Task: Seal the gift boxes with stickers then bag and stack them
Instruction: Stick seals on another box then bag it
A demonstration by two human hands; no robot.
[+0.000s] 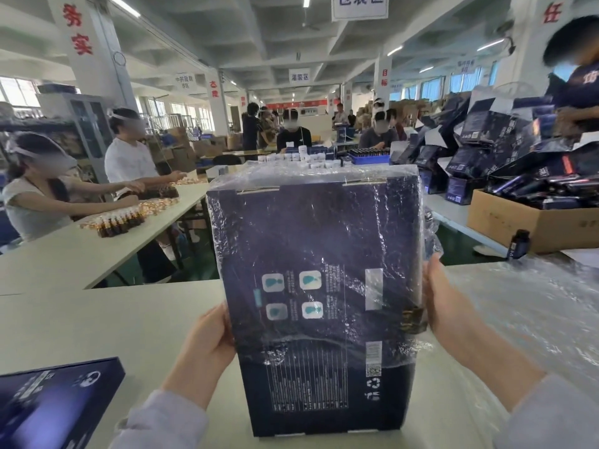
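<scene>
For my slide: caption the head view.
Left hand and right hand hold a dark gift box upright, clear bag covering its upper part.

Gift box (317, 286) upright at desk's (97, 319) near edge, middle; second box (55, 406) on near-left corner; plastic bags (534, 306) heaped along right edge.
</scene>
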